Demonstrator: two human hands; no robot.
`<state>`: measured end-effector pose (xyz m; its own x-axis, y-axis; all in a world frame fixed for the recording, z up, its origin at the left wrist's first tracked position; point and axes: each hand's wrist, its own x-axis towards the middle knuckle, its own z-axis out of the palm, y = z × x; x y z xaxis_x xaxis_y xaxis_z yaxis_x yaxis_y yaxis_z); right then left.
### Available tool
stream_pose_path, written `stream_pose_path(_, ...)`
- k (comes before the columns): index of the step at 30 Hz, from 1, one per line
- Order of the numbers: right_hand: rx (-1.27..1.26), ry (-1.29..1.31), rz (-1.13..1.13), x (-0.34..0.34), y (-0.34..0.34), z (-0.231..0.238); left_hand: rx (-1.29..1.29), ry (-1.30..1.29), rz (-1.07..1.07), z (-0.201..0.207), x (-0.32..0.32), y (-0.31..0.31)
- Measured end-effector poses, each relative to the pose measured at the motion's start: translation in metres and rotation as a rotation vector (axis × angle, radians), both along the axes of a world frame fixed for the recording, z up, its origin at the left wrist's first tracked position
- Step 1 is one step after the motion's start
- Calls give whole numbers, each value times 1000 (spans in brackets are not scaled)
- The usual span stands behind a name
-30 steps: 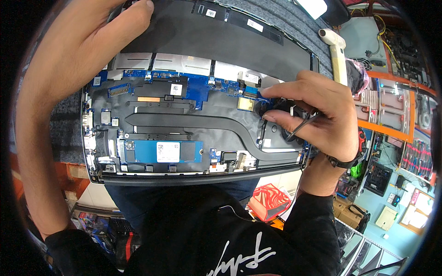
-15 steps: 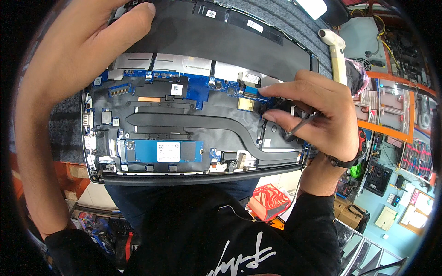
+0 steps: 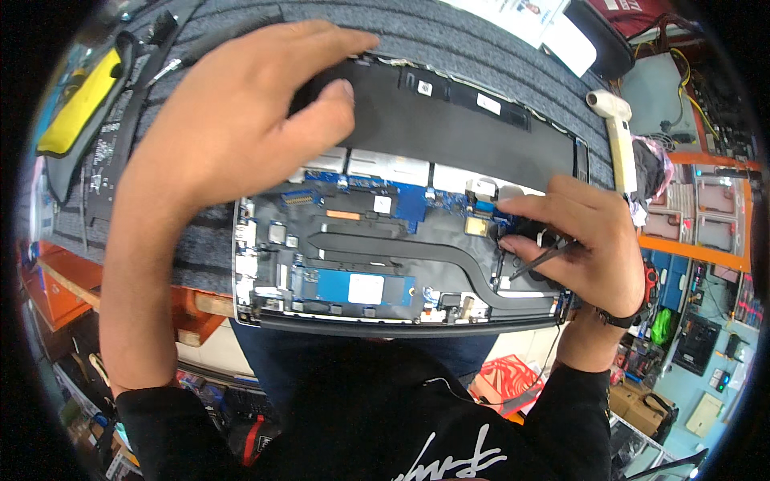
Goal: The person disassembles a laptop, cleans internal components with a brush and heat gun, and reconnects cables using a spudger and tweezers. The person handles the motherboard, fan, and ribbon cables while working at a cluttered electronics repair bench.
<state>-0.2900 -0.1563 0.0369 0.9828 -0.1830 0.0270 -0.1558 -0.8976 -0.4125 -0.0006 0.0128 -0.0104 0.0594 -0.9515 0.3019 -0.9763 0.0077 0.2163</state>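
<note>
An opened laptop base (image 3: 393,243) lies before me, its blue boards and dark heat pipe (image 3: 393,244) exposed. My left hand (image 3: 257,120) grips its far left edge, the thumb over the black inner panel (image 3: 457,120) and the fingers along the rim. At the right side of the board, the thumb and index finger of my right hand (image 3: 585,236) are slightly apart, beside a small blue ribbon connector (image 3: 486,206). A slim dark pointed tool (image 3: 545,258), perhaps tweezers, is tucked inside that hand. A blue storage stick (image 3: 361,289) sits near the front edge.
Beneath the laptop is a ribbed grey mat (image 3: 449,28). To the left lie a long black battery-like part (image 3: 103,180) and a yellow-and-grey item (image 3: 84,108). A cream handheld tool (image 3: 616,132) stands beyond my right hand. A red patterned box (image 3: 508,383) is below the bench.
The view has shifted, so the laptop and both hands appear lower and farther right. Both hands keep about the same places on the laptop. More of the left bench shows.
</note>
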Motion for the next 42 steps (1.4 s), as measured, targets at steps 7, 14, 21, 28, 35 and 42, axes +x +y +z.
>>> stream_pose_path(7,6,12,-24,-2,2,0,-13,80,25,1,-5,-2)
stream_pose_path(14,12,10,-19,0,4,0,-15,64,26,1,-4,1)
stream_pose_path(21,30,-13,13,-4,-1,0,-6,74,15,3,-6,-1)
stream_pose_path(28,173,-273,-51,-16,-29,13,4,12,-44,11,-18,-1)
stream_pose_path(35,2,-299,-67,-28,-42,-4,198,36,-440,32,-84,-4)
stream_pose_path(42,-66,-345,-1,-33,-46,-6,252,41,-442,29,-104,-7)
